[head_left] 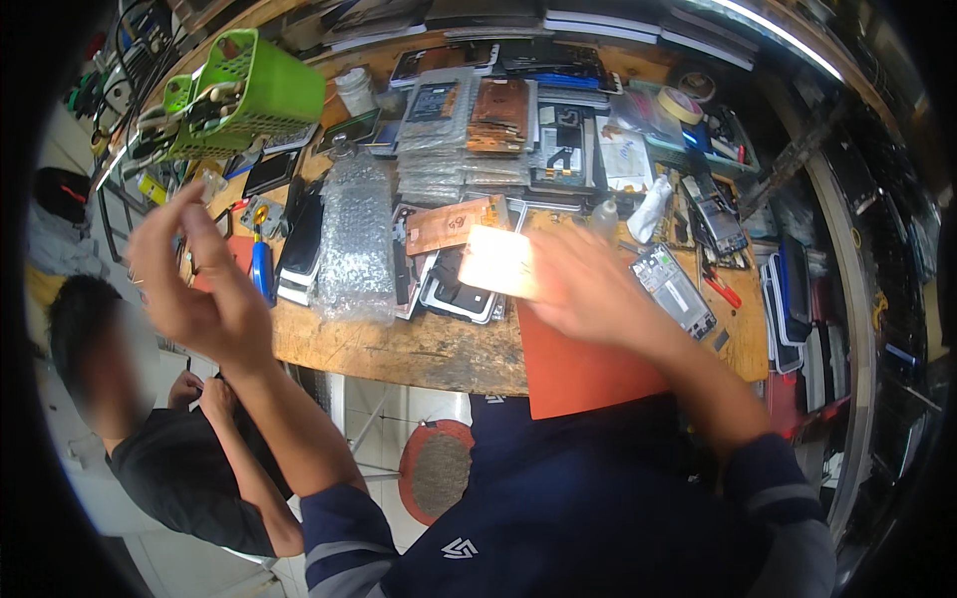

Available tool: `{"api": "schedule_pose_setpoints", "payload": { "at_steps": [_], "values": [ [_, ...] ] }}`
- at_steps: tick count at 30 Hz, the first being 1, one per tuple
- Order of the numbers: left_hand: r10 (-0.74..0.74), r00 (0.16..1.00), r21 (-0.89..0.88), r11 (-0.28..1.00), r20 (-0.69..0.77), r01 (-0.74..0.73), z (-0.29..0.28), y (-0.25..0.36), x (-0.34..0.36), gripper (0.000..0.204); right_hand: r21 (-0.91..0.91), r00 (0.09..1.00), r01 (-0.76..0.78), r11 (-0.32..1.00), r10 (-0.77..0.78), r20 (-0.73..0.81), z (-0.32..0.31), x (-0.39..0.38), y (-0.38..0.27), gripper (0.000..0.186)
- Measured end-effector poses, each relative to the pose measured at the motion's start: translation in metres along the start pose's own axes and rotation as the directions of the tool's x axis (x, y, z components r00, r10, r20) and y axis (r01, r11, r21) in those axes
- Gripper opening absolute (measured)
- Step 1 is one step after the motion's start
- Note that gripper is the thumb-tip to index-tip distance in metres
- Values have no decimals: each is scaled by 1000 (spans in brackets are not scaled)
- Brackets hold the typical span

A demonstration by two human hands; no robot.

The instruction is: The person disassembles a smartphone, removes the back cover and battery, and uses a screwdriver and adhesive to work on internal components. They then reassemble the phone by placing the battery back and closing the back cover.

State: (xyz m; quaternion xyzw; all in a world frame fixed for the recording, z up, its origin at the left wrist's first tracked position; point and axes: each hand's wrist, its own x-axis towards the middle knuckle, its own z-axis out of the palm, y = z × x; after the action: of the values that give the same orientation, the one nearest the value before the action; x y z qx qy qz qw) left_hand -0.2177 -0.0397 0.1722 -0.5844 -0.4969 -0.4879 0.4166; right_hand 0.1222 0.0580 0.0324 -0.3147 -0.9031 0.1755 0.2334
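Observation:
My right hand (596, 291) grips the edge of a flat rectangular panel (496, 261) above the bench. Glare whitens the panel's face, so I cannot make out its kind. Raised at the left, my left hand (204, 284) has its fingers apart and holds nothing. A copper-coloured sheet (439, 229) and a white-edged phone panel (461, 301) lie behind the held piece. Under my right forearm is an orange-red mat (588, 369). To its right rests an opened phone frame (675, 289).
Bubble-wrapped parts (356, 244) and stacked screens (434, 149) crowd the wooden bench (399, 357). A green basket (264, 90) of tools stands far left, red-handled pliers (720, 289) lie right. Another person (189, 463) in black sits at the left. A round stool (436, 468) is below.

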Motion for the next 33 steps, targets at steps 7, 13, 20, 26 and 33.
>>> {"api": "schedule_pose_setpoints", "payload": {
  "at_steps": [7, 13, 20, 26, 33],
  "values": [
    [-93, 906, -130, 979, 413, 160, 22, 35, -61, 15, -190, 955, 145, 971, -88, 283, 47, 136, 5, 60],
    [-350, 783, -42, 902, 515, 431, -17, 26, -138, 16, -132, 971, 121, 984, -145, -189, 39, 22, -19, 48],
    [-538, 532, -55, 668, 654, 742, -37, 95, -212, 37, -276, 804, -572, 772, 462, -375, -52, -158, 29, 62],
    [-152, 632, -336, 740, 760, 583, 29, 167, -171, 18, -182, 794, -598, 780, 549, -261, -58, -174, 45, 76],
    [-22, 565, -450, 580, 825, 679, 54, 242, -149, 5, 965, 862, 162, -208, 506, -36, -61, -199, 57, 66]
  ]
}}
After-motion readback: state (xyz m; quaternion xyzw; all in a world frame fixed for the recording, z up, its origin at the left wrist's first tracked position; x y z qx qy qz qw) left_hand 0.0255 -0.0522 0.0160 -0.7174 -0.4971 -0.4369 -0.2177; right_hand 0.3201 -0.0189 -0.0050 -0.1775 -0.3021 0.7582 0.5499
